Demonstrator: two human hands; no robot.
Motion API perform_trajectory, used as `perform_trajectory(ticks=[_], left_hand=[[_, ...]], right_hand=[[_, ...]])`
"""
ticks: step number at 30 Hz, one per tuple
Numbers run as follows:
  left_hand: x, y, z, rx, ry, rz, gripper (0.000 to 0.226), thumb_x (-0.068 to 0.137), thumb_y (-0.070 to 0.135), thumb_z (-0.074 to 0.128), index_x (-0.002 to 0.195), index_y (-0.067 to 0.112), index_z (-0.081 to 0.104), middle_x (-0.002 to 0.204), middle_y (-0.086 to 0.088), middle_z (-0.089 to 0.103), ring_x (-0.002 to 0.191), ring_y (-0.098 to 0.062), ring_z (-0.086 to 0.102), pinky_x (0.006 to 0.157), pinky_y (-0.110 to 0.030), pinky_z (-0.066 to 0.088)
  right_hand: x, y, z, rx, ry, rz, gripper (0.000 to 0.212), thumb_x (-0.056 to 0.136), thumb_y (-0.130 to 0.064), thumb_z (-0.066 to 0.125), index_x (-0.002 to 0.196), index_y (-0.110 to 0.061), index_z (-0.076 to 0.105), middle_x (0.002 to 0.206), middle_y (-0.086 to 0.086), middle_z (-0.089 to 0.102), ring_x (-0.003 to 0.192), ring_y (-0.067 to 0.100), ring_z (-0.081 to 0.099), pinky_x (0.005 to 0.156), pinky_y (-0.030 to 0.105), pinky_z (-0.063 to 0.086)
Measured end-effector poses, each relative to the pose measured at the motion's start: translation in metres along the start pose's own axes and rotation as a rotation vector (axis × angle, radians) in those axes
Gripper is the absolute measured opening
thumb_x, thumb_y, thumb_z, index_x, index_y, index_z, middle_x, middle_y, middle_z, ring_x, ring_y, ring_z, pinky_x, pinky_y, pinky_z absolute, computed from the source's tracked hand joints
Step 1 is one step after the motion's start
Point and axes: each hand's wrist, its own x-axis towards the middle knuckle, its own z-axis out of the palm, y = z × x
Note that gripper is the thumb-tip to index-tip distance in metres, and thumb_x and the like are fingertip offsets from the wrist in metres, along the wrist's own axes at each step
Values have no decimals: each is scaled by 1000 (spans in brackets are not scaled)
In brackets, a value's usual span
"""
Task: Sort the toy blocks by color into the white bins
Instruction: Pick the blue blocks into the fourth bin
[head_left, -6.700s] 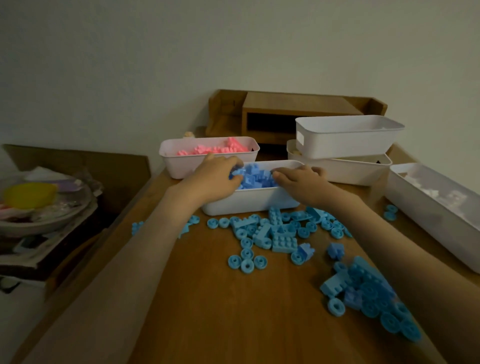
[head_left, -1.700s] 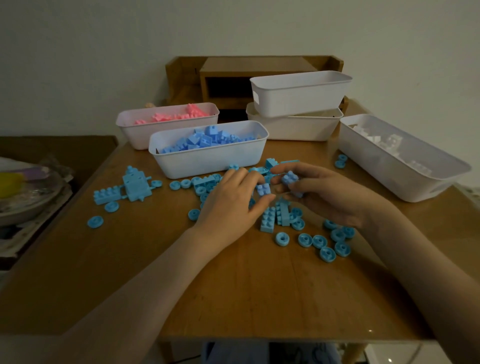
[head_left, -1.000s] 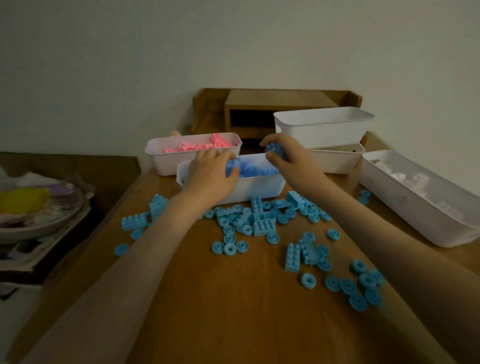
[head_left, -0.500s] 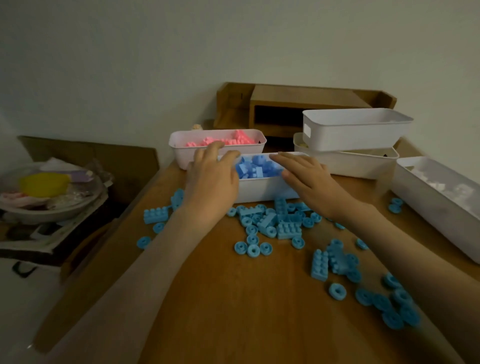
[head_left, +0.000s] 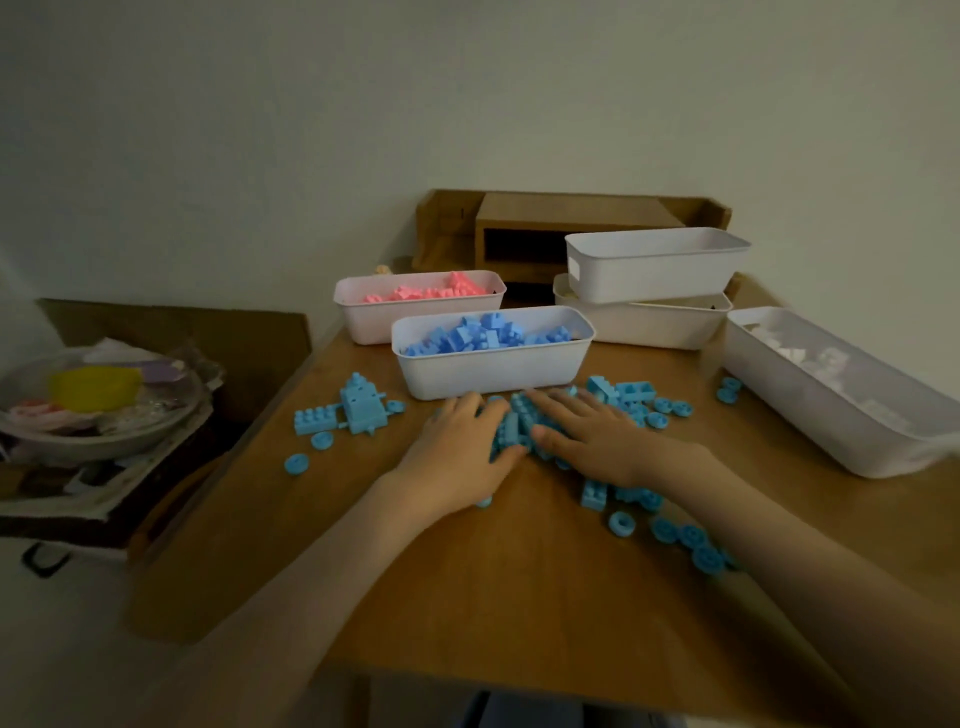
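My left hand and my right hand lie palm down on the wooden table, side by side. A heap of loose blue blocks sits squeezed between them, partly under my right fingers. Neither hand has closed around a block. Just beyond my fingertips stands the white bin of blue blocks. Behind it, a bin holds pink blocks. A long bin at the right holds white blocks. More blue pieces lie to the left, and blue wheels lie under my right forearm.
Two more white bins are stacked at the back right, the upper one on the lower one. A wooden shelf unit stands against the wall. Left of the table, a bowl with clutter rests on a lower surface.
Both hands have come back from the rim of the blue bin down to the table and now press on the loose blue blocks in front of it. The camera has tilted down.
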Motion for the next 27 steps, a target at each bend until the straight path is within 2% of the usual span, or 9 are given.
perform_trajectory(ticks=[2, 6, 8, 12, 15, 19, 22, 25, 27], left_hand=[[-1, 10, -1, -2, 8, 1, 46, 94, 43, 45, 133, 20, 37, 126, -3, 44, 120, -21, 39, 100, -34, 35], [2, 29, -5, -134, 77, -71, 34, 95, 34, 46, 126, 19, 42, 121, -4, 45, 115, -21, 42, 96, -35, 40], [5, 33, -9, -192, 123, -89, 31, 97, 30, 44, 127, 20, 42, 122, -4, 45, 115, -20, 43, 93, -33, 42], [8, 24, -11, -196, 62, -84, 28, 98, 19, 42, 125, 23, 49, 122, -3, 46, 109, -19, 47, 85, -31, 44], [6, 7, -15, -157, 21, -104, 30, 98, 12, 42, 123, 22, 54, 121, -5, 51, 108, -20, 49, 85, -30, 43], [6, -2, -24, -143, 53, -145, 24, 94, 19, 50, 117, 22, 58, 119, -4, 53, 105, -17, 51, 85, -27, 43], [12, 13, -35, -158, 106, -99, 25, 93, 21, 50, 117, 21, 58, 123, -1, 51, 111, -16, 49, 88, -28, 43], [27, 39, -47, -206, 176, -46, 26, 93, 20, 49, 117, 20, 57, 120, -1, 51, 102, -13, 50, 80, -25, 40], [44, 56, -54, -198, 229, -6, 25, 93, 19, 47, 116, 18, 57, 117, -2, 53, 100, -15, 53, 79, -27, 43]], right_hand=[[-8, -1, 0, 32, -63, -26, 62, 94, -59, 24, 147, -42, -4, 158, -7, -1, 145, 21, -4, 116, 47, 3], [-19, 1, -1, 44, -33, -49, 70, 93, -55, 38, 149, -37, 0, 157, -4, 9, 144, 21, 8, 116, 45, 14], [-24, 4, -4, 67, -20, -67, 66, 94, -52, 40, 148, -37, 7, 156, -3, 17, 142, 20, 16, 115, 41, 18], [-37, 18, -12, 141, 9, -78, 53, 96, -45, 40, 145, -36, 25, 150, -4, 31, 135, 16, 32, 108, 33, 28], [-44, 29, -18, 156, 74, -72, 46, 97, -37, 44, 142, -34, 33, 147, -4, 35, 131, 15, 36, 104, 29, 31], [-44, 46, -25, 184, 236, -26, 38, 96, -29, 46, 134, -30, 43, 136, -2, 46, 123, 14, 42, 96, 25, 34], [-37, 53, -28, 178, 300, -16, 36, 95, -26, 50, 131, -25, 47, 126, 0, 51, 117, 15, 46, 92, 26, 40], [-28, 57, -37, 177, 394, -44, 35, 93, -22, 53, 129, -20, 49, 123, 2, 50, 106, 11, 49, 83, 20, 37], [-19, 60, -48, 184, 469, -52, 36, 93, -18, 54, 128, -16, 48, 121, 4, 51, 97, 11, 49, 78, 20, 35]])
